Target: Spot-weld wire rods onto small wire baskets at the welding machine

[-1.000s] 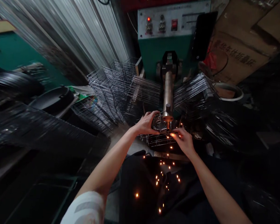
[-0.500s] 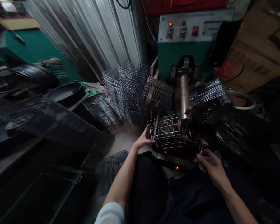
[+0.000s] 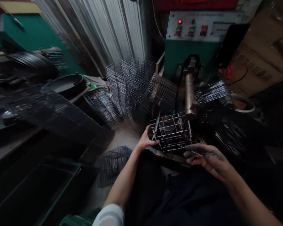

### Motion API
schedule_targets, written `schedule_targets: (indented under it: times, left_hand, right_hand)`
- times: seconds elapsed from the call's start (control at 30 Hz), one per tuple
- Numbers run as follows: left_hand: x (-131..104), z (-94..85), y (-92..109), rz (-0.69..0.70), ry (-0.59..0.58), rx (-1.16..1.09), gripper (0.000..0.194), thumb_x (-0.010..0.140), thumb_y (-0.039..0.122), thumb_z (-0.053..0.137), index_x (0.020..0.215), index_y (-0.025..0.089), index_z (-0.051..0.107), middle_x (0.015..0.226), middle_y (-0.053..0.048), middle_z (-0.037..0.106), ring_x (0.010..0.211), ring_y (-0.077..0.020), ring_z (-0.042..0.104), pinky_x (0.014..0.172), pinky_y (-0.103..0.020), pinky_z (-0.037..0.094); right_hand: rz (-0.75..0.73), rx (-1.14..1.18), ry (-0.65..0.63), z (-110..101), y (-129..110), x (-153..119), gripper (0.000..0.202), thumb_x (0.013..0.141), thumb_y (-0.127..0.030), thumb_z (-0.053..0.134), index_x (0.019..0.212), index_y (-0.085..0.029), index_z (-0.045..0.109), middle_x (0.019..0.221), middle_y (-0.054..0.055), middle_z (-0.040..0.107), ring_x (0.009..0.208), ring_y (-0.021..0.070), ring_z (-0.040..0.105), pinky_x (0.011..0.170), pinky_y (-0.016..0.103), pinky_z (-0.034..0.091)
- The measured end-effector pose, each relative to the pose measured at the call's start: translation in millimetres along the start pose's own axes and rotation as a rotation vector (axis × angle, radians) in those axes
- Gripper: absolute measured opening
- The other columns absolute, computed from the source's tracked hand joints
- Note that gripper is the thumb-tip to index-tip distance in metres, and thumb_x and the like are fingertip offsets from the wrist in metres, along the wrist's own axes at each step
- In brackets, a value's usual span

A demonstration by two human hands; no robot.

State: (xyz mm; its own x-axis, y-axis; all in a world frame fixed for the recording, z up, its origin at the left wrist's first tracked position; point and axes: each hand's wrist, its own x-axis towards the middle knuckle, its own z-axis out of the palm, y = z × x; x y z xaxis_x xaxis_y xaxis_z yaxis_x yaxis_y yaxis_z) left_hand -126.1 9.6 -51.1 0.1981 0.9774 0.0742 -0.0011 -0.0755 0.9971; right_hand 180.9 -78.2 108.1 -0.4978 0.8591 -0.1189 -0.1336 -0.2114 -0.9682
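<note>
A small wire basket (image 3: 171, 133) sits below and beside the round metal electrode arm (image 3: 190, 95) of a green machine. My left hand (image 3: 147, 138) grips its left end, thumb along the near side and fingers at the far side. Close to the basket's near right corner is my right hand (image 3: 208, 158), its fingers closed around a thin metal wire (image 3: 195, 153) that points toward the basket. Whether the wire touches the basket cannot be made out.
Stacked wire baskets (image 3: 124, 84) stand against the corrugated wall. Loose wire pieces (image 3: 212, 91) lie right of the machine (image 3: 191, 59), near a round tub (image 3: 244, 103). Another wire stack (image 3: 113, 164) is on the floor at lower left. Cardboard boxes (image 3: 261, 66) are behind.
My right hand has moved left and up to the basket's corner, with a wire now showing in its fingers. The sparks below the basket are gone. The view has shifted slightly.
</note>
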Motion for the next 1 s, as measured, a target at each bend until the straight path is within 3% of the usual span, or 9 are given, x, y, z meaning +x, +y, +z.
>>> schedule_targets:
  times: [0.1,0.2,0.3,0.4,0.57,0.73,0.87,1.0]
  left_hand:
    - [9.2,-5.1,3.0,-0.006,-0.003,0.042,0.103,0.054,0.039,0.089,0.140,0.019,0.036,0.137,-0.015,0.048,0.115,-0.0296,0.059,0.098,-0.046,0.052]
    - [24.4,0.9,19.0,0.107,-0.050,0.175,0.108,0.053,0.038,0.089,0.145,0.018,0.035,0.143,-0.016,0.045,0.129,-0.0334,0.051,0.108,-0.048,0.045]
    - [34.5,21.4,39.8,0.221,-0.159,0.415,0.111,0.051,0.039,0.089,0.147,0.022,0.036,0.146,-0.011,0.046,0.136,-0.0329,0.045,0.114,-0.046,0.040]
    - [30.7,50.1,50.9,0.212,-0.200,0.629,0.113,0.050,0.045,0.088,0.148,0.026,0.034,0.142,-0.009,0.051,0.132,-0.0316,0.050,0.111,-0.045,0.043]
    - [18.7,88.0,42.8,0.119,-0.165,0.683,0.119,0.048,0.051,0.087,0.149,0.026,0.030,0.144,-0.009,0.049,0.127,-0.0338,0.054,0.107,-0.048,0.046]
    - [18.3,103.7,36.9,0.112,-0.130,0.649,0.116,0.050,0.048,0.087,0.149,0.026,0.030,0.146,-0.009,0.048,0.130,-0.0337,0.052,0.108,-0.050,0.045]
    - [17.0,112.1,38.7,0.079,-0.104,0.614,0.118,0.048,0.044,0.087,0.149,0.027,0.030,0.148,-0.009,0.046,0.130,-0.0342,0.053,0.107,-0.050,0.047]
    - [14.8,115.7,37.2,0.077,-0.090,0.611,0.117,0.047,0.041,0.087,0.148,0.026,0.031,0.145,-0.009,0.048,0.126,-0.0338,0.055,0.106,-0.050,0.048]
  right_hand:
    - [-0.077,-0.360,-0.006,5.4,-16.3,1.7,0.033,0.093,-0.043,0.064,0.117,-0.022,0.071,0.108,0.011,0.073,0.092,0.0228,0.072,0.083,0.035,0.058]
    - [-0.228,-0.678,-0.004,13.4,-20.9,8.8,0.021,0.098,-0.032,0.057,0.109,-0.024,0.072,0.104,0.006,0.073,0.094,0.0184,0.069,0.084,0.029,0.055]
    - [-0.370,-0.866,0.022,15.1,-13.6,17.5,0.019,0.099,-0.024,0.053,0.108,-0.024,0.070,0.101,0.003,0.072,0.092,0.0158,0.068,0.082,0.026,0.053]
    - [-0.435,-1.010,0.026,8.3,-0.9,24.2,0.018,0.100,-0.020,0.051,0.107,-0.022,0.068,0.098,0.003,0.071,0.090,0.0162,0.066,0.081,0.029,0.052]
    - [-0.483,-1.117,-0.007,-3.4,5.8,17.3,0.016,0.099,-0.017,0.050,0.104,-0.021,0.065,0.092,0.004,0.070,0.084,0.0174,0.063,0.082,0.034,0.050]
    - [-0.483,-1.141,-0.003,-14.7,4.7,1.2,0.018,0.099,-0.015,0.049,0.109,-0.022,0.063,0.094,0.004,0.070,0.084,0.0174,0.062,0.081,0.033,0.050]
    - [-0.482,-1.326,0.065,-30.5,34.0,14.1,0.020,0.100,-0.017,0.049,0.110,-0.019,0.066,0.098,0.006,0.072,0.090,0.0208,0.063,0.084,0.036,0.052]
    - [-0.513,-1.592,0.111,-35.5,62.4,25.5,0.035,0.098,-0.012,0.046,0.130,-0.013,0.060,0.120,0.012,0.070,0.105,0.0261,0.062,0.088,0.041,0.054]
